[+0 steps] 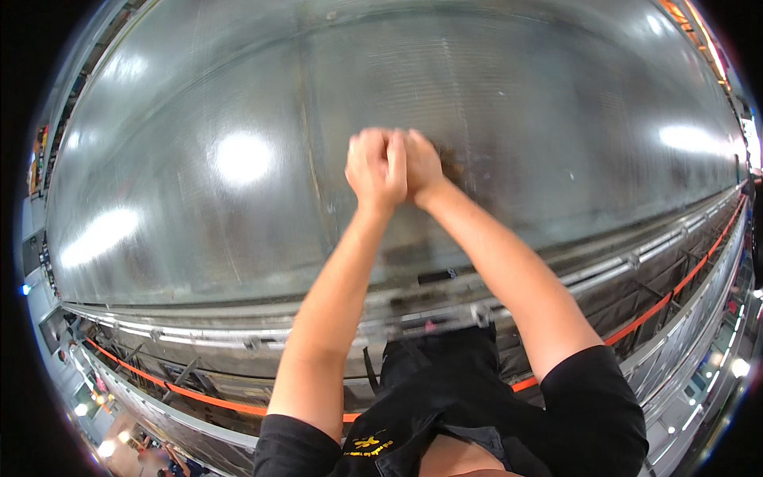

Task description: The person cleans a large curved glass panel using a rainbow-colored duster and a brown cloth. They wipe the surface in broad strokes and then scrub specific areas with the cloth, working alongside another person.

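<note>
My left hand and my right hand are pressed side by side, with both arms stretched out in front of me. Each has its fingers curled closed, and the knuckles point away from me. Whatever lies inside or under the fingers, if anything, is hidden. Beneath them spreads a wide, shiny grey-green surface that looks like a clear sheet. A brownish smudge or reflection shows just right of my right hand. I cannot tell whether the hands touch the surface or hover over it.
Metal rails with clamps run along the near edge, close to my waist. An orange strip follows the frame below them. A small dark piece lies at the edge. Bright lamp reflections glare on the surface. Thin seams cross it lengthwise.
</note>
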A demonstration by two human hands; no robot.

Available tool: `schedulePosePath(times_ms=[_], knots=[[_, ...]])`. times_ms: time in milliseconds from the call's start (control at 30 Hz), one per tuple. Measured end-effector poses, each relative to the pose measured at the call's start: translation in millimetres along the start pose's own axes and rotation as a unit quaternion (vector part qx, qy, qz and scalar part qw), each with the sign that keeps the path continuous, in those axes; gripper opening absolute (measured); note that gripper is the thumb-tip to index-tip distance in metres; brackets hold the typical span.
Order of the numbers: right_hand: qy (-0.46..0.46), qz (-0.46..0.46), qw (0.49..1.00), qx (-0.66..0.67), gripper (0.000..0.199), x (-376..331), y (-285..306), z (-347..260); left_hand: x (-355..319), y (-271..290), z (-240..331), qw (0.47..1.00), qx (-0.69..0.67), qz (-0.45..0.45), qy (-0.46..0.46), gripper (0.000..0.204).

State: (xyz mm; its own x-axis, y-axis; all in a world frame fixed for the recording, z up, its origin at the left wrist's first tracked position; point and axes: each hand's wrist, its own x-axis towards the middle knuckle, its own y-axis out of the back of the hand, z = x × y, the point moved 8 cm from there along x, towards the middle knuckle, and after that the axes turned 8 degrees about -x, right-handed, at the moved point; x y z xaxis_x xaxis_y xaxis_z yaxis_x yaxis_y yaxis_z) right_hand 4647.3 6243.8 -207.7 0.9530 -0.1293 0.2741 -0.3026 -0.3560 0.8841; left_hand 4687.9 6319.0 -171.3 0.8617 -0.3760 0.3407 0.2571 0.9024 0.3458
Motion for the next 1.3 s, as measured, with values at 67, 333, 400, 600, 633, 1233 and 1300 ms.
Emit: schedulePosePath(times_ms=[67, 333, 400, 600, 633, 1233, 1300], knots=[[-0.032, -0.041, 0.998, -0.023, 0.02, 81, -4, 38, 87, -23, -33, 1.0, 0.009, -0.008, 0.026, 0.025], [-0.099, 0.041, 0.994, -0.015, 0.015, 287, -30, 148, 315, -78, -96, 0.987, 0.08, -0.065, -0.124, 0.038], [-0.131, 0.027, 0.99, -0.036, 0.015, 291, -38, 151, 298, -73, -101, 0.999, -0.008, -0.038, -0.032, 0.039], [-0.085, -0.089, 0.983, -0.139, 0.021, 188, -46, 47, 190, -10, -83, 0.998, 0.02, -0.048, 0.018, 0.034], [-0.102, -0.115, 0.978, -0.143, 0.027, 164, -49, 31, 159, 4, -82, 0.994, 0.03, -0.073, 0.076, 0.032], [0.026, 0.04, 0.999, -0.007, 0.02, 120, -82, -117, 79, 142, -100, 1.0, 0.001, 0.008, 0.003, 0.025], [0.004, -0.009, 0.998, -0.062, 0.019, 196, -102, -85, 158, 128, -136, 0.999, -0.014, 0.001, 0.047, 0.035]])
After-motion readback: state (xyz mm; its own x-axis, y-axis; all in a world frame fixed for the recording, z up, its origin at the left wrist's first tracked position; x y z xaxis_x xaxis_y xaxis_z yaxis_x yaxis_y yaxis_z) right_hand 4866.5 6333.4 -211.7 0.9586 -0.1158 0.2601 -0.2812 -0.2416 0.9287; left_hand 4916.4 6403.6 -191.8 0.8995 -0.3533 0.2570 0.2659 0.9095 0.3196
